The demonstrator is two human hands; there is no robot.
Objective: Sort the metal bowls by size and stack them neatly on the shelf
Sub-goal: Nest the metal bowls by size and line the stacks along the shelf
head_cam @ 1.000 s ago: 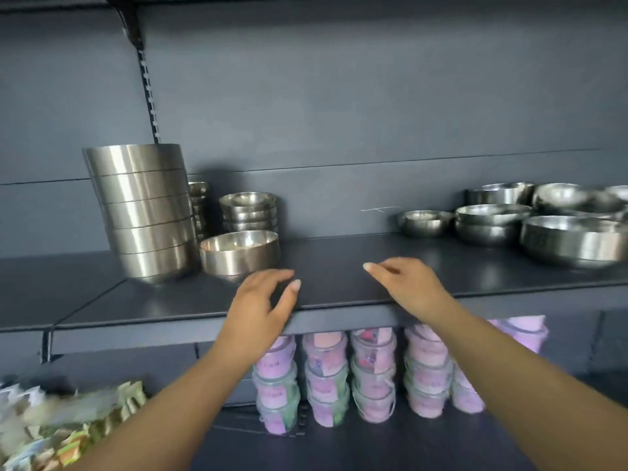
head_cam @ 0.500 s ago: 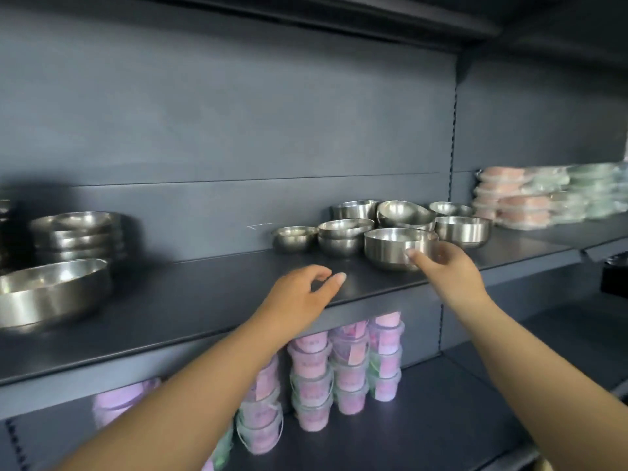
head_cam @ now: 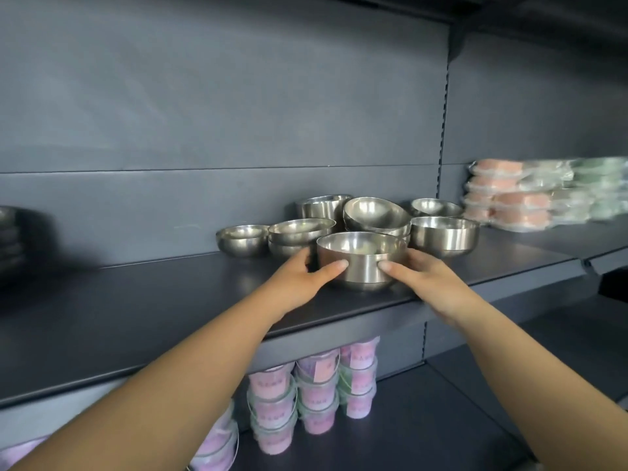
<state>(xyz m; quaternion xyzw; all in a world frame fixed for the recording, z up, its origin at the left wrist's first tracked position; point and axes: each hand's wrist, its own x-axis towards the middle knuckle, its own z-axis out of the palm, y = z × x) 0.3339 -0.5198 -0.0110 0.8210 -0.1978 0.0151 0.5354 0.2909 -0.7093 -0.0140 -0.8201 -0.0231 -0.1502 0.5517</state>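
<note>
Both hands are holding one large metal bowl (head_cam: 362,258) that is sitting upright near the front edge of the dark shelf (head_cam: 170,311); the left hand (head_cam: 300,275) is wrapping its left side, thumb lying across the near wall, its grip clamped on the bowl; the right hand (head_cam: 421,278) is mirroring it on the right side, thumb pressing the near wall, its grip likewise clamped on the bowl; the two thumbs are staying apart on the bowl's front.

Behind this bowl more metal bowls are crowding the far part of the shelf; a small bowl (head_cam: 242,240) is standing at the far left of the cluster; just to its right a shallow bowl (head_cam: 300,230) is resting on top of another; a tall bowl (head_cam: 323,206) is standing against the back panel; a tilted bowl (head_cam: 375,212) is leaning inside a short stack directly behind the held bowl; a medium bowl (head_cam: 443,234) is standing to the right, with another small bowl (head_cam: 435,207) beyond it.

Further right, on a neighbouring shelf, blurred wrapped packs (head_cam: 530,193) in pink and green are lying in piles; on the lower shelf, stacked tubs (head_cam: 316,396) with pink contents are standing below the arms; at the far left edge a dark, blurred stack (head_cam: 10,239) is showing, too unclear to identify.
</note>
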